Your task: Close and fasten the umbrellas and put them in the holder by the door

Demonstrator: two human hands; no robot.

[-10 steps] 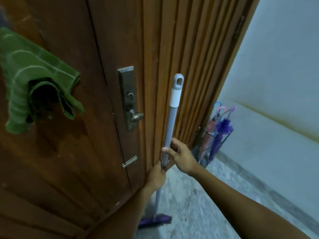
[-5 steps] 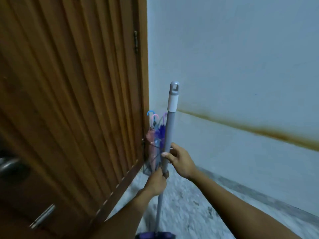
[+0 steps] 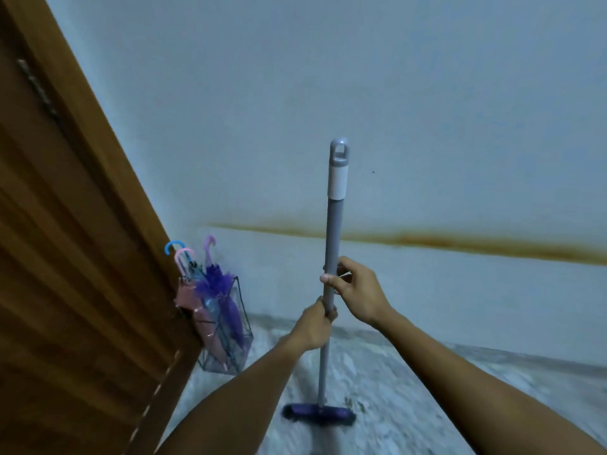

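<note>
Standing by the door: I look down at the corner where the wooden door [image 3: 75, 290] meets the pale wall [image 3: 361, 93].
Umbrellas: three closed umbrellas [image 3: 213, 307] stand upright in the holder, a pink one, a blue one and a purple one; I cannot tell whether their straps are fastened.
Umbrella handles: the curved blue, pink and lilac hooks [image 3: 179, 254] stick up above the rim, close together.
Holder: a wire holder [image 3: 243, 326] sits on the floor in the corner, touching the edge of the door and just beside the wall.
My left hand: my left hand [image 3: 315, 326] is wrapped round the grey broom handle [image 3: 331, 231], the lower of my two hands.
My right hand: my right hand [image 3: 354, 290] grips the same handle just above the left, thumb toward me, fingers curled round the far side.
Broom: the handle stands nearly upright, with a white sleeve and a grey hanging loop at the top; its purple brush head [image 3: 318, 414] rests on the floor, well to the right of the holder.
Floor: a mottled grey stone floor [image 3: 394, 389] runs to the wall.
Wall: a rusty brown streak [image 3: 460, 243] crosses it behind the broom.
</note>
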